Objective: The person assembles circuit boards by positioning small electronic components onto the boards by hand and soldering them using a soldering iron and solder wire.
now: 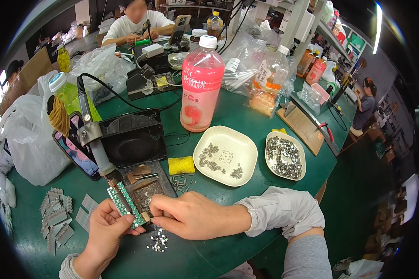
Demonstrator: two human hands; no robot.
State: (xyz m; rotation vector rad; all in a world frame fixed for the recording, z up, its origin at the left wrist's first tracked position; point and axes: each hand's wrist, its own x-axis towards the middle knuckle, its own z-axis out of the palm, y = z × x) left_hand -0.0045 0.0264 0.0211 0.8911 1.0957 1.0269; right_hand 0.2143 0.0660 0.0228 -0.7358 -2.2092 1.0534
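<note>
My left hand (106,225) pinches a narrow green circuit board strip (133,211) carrying rows of small silvery parts. A soldering iron (98,156), fixed slantwise in a metal clamp, points its tip down over the board; whether they touch I cannot tell. My right hand (195,216) is closed, thumb and forefinger together by the strip's lower end, beside a small tan block (145,216). What those fingertips hold, if anything, is too small to make out. Small shiny metal pieces (158,241) lie loose below my right fingers.
Grey comb-like metal strips (56,216) are piled at left. A cream tray (226,135) holds little pins; another dish (285,176) is full of metal pieces. A yellow sponge (181,165), pink bottle (202,88), propped phone (77,146) and plastic bags (30,135) surround the work. Across the table sits a person (137,25).
</note>
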